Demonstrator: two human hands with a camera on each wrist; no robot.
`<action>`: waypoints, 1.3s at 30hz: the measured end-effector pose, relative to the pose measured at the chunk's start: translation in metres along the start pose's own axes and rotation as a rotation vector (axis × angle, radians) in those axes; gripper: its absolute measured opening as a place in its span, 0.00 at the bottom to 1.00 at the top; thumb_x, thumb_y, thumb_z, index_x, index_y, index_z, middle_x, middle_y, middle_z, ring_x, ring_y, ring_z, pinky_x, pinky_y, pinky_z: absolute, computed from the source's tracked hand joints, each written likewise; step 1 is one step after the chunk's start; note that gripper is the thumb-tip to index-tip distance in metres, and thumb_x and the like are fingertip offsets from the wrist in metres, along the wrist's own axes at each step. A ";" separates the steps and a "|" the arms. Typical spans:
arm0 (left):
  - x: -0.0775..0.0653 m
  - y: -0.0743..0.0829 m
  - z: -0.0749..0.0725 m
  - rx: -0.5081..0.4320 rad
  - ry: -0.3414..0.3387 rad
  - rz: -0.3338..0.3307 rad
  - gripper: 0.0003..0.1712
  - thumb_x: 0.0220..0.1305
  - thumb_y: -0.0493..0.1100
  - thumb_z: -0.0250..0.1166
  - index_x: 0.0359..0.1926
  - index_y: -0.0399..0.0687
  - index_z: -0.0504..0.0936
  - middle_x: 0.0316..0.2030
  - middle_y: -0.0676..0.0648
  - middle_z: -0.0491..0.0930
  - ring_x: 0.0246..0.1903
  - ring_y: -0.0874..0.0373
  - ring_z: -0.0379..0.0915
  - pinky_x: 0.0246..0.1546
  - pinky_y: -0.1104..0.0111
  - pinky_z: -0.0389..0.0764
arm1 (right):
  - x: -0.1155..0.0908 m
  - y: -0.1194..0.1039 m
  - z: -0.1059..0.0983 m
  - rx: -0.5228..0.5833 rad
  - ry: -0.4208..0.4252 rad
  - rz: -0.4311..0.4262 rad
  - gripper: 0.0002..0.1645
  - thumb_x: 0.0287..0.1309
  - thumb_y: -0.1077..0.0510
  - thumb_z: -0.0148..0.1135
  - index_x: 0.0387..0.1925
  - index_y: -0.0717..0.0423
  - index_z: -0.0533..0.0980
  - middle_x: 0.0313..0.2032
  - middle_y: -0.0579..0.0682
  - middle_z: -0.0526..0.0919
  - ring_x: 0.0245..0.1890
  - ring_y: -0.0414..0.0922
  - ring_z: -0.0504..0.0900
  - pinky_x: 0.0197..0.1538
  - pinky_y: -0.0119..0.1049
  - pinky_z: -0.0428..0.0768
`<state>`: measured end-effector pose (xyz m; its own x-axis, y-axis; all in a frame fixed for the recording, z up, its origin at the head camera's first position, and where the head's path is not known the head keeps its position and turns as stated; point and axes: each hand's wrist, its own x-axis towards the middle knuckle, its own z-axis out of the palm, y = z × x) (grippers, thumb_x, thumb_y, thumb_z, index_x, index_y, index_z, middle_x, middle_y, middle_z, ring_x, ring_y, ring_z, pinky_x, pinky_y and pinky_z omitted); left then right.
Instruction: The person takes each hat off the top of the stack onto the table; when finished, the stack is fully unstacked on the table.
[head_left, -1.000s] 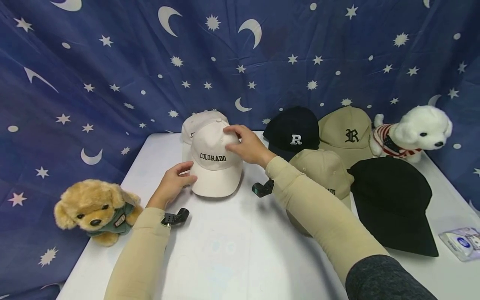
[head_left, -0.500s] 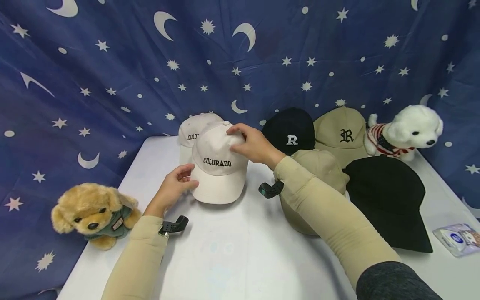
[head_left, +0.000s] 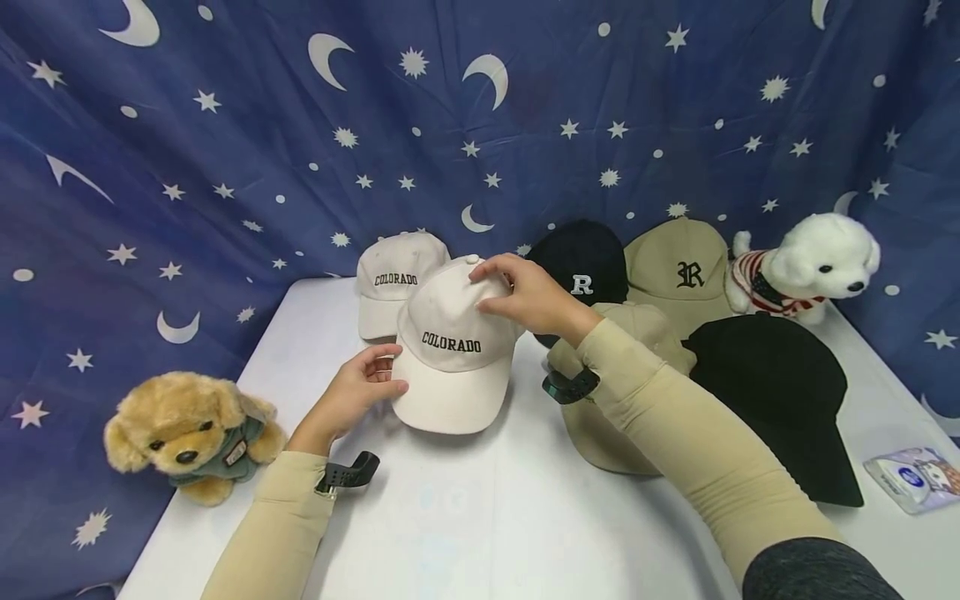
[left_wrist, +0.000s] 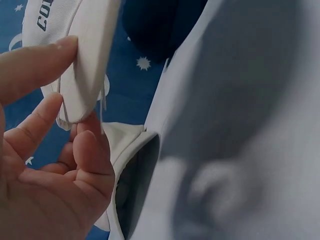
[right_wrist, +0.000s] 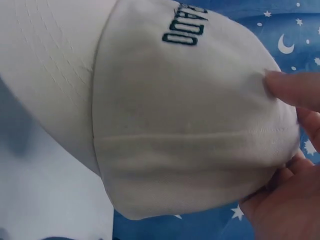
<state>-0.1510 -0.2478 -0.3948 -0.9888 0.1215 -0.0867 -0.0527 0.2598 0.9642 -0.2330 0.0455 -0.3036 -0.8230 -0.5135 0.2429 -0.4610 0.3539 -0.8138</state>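
Both hands hold a white baseball cap (head_left: pixel 453 392) with COLORADO lettering, its brim facing me. My left hand (head_left: pixel 352 400) pinches the brim's left edge, thumb on top and fingers below, as the left wrist view shows on the brim (left_wrist: pixel 90 65). My right hand (head_left: pixel 547 302) grips the crown near the top button; in the right wrist view its thumb presses the crown (right_wrist: pixel 185 100) and the other fingers curl behind. A second white COLORADO cap (head_left: pixel 396 260) sits on the table behind and left, apart from the held one.
To the right are a dark cap with R (head_left: pixel 581 250), a beige cap with R (head_left: pixel 671 246), another beige cap (head_left: pixel 637 321) partly behind the right arm, and a black cap (head_left: pixel 765 392). Plush dogs, golden (head_left: pixel 183 425) and white (head_left: pixel 828 250), flank the white table (head_left: pixel 442 517). A small packet (head_left: pixel 911 479) lies right.
The held cap has come toward me and to the right, both hands moving with it. The rear white cap, partly covered before, now shows its whole lettering.
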 end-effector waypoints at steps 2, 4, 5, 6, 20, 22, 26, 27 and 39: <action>-0.004 0.000 0.002 0.000 -0.004 -0.001 0.37 0.57 0.26 0.68 0.67 0.30 0.67 0.50 0.38 0.72 0.40 0.58 0.72 0.40 0.75 0.78 | -0.003 -0.001 -0.003 -0.001 -0.004 -0.007 0.22 0.54 0.65 0.71 0.52 0.58 0.80 0.54 0.53 0.78 0.49 0.49 0.74 0.56 0.41 0.74; -0.007 0.001 0.003 -0.010 0.002 -0.006 0.37 0.56 0.25 0.68 0.67 0.30 0.67 0.49 0.39 0.72 0.40 0.58 0.72 0.39 0.75 0.78 | -0.006 -0.003 -0.005 -0.008 -0.007 -0.018 0.22 0.54 0.65 0.71 0.52 0.58 0.80 0.54 0.53 0.79 0.49 0.49 0.73 0.56 0.40 0.73; -0.008 0.001 0.003 -0.015 0.003 -0.006 0.37 0.56 0.24 0.68 0.67 0.30 0.67 0.49 0.39 0.72 0.40 0.59 0.72 0.39 0.75 0.78 | -0.007 -0.003 -0.006 -0.016 -0.008 -0.023 0.22 0.54 0.64 0.72 0.52 0.58 0.80 0.54 0.53 0.79 0.49 0.49 0.73 0.55 0.40 0.73; -0.010 0.001 0.004 -0.020 0.004 -0.007 0.37 0.56 0.24 0.68 0.67 0.29 0.66 0.49 0.39 0.72 0.40 0.59 0.72 0.39 0.75 0.78 | -0.008 -0.004 -0.007 -0.018 -0.009 -0.024 0.23 0.54 0.64 0.72 0.53 0.58 0.80 0.54 0.53 0.79 0.48 0.49 0.73 0.54 0.40 0.73; -0.023 -0.005 0.013 -0.086 -0.016 -0.007 0.36 0.55 0.23 0.67 0.65 0.27 0.65 0.45 0.39 0.72 0.37 0.60 0.74 0.35 0.74 0.79 | -0.018 0.000 -0.013 0.047 -0.019 0.007 0.22 0.53 0.65 0.72 0.52 0.60 0.83 0.46 0.53 0.82 0.39 0.46 0.73 0.44 0.34 0.74; -0.025 -0.006 0.014 -0.090 -0.020 -0.006 0.36 0.54 0.23 0.68 0.64 0.27 0.65 0.46 0.38 0.73 0.37 0.60 0.75 0.36 0.74 0.79 | -0.019 -0.001 -0.013 0.052 -0.019 0.000 0.20 0.53 0.65 0.72 0.50 0.61 0.84 0.43 0.53 0.83 0.36 0.46 0.72 0.41 0.33 0.73; -0.027 -0.007 0.016 -0.082 -0.028 -0.007 0.36 0.54 0.24 0.68 0.64 0.28 0.65 0.47 0.38 0.72 0.38 0.59 0.74 0.36 0.73 0.79 | -0.021 0.000 -0.015 0.061 -0.033 -0.013 0.19 0.54 0.67 0.71 0.49 0.62 0.83 0.45 0.54 0.83 0.35 0.47 0.73 0.39 0.33 0.73; -0.028 -0.007 0.017 -0.076 -0.032 -0.008 0.36 0.55 0.24 0.68 0.64 0.28 0.65 0.47 0.39 0.72 0.38 0.59 0.74 0.36 0.74 0.78 | -0.022 0.001 -0.015 0.067 -0.040 -0.014 0.19 0.54 0.67 0.71 0.49 0.62 0.83 0.47 0.54 0.83 0.35 0.47 0.73 0.39 0.34 0.74; -0.037 -0.006 0.028 0.000 -0.091 -0.004 0.35 0.54 0.26 0.70 0.61 0.31 0.66 0.46 0.40 0.70 0.37 0.56 0.70 0.32 0.73 0.75 | -0.026 0.002 -0.020 0.041 -0.138 0.000 0.26 0.52 0.63 0.74 0.55 0.61 0.81 0.54 0.53 0.82 0.46 0.47 0.76 0.50 0.37 0.75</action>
<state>-0.1104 -0.2273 -0.4038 -0.9718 0.2071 -0.1131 -0.0567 0.2605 0.9638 -0.2187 0.0752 -0.3009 -0.7681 -0.6172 0.1704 -0.4449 0.3230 -0.8353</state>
